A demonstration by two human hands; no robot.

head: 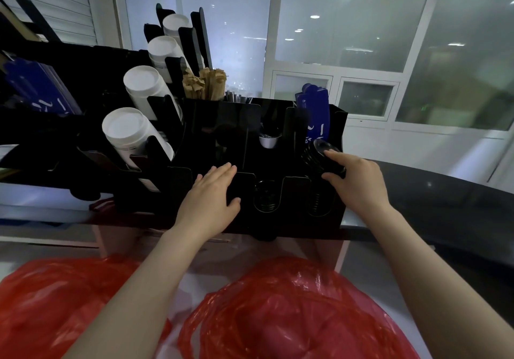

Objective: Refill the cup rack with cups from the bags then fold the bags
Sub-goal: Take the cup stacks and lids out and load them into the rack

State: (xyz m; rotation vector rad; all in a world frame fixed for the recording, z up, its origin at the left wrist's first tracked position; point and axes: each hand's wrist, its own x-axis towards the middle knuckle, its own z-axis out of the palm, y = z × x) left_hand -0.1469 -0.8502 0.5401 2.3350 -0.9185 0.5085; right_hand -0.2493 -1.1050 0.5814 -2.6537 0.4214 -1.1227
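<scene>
- The right hand (358, 180) grasps a short stack of black round plastic lids (317, 155), thumb below and fingers curled over the top. The stack tilts above the right end of the black acrylic cup rack (338, 125).
- The left hand (211, 191) lies flat with straight fingers against the rack's front wall, holding nothing. It seems to be there to steady the rack.
- The front right slot (317, 203), just below the held stack, already shows black ribbed rims, and so does the slot beside it.
- To do this step well, line the stack up with the slot's opening before lowering it. Let it nest onto the rims already there rather than drop, because a skewed stack would likely jam against the divider.
- Press with the left hand while the stack goes in, since the glossy rack looks light enough to slide.
- Tall stacks of white paper cups (133, 133) fill the slanted slots on the left.
- Two red thin plastic bags (292, 303) lie crumpled and unfolded nearest the person, and what is left inside them cannot be made out.
</scene>
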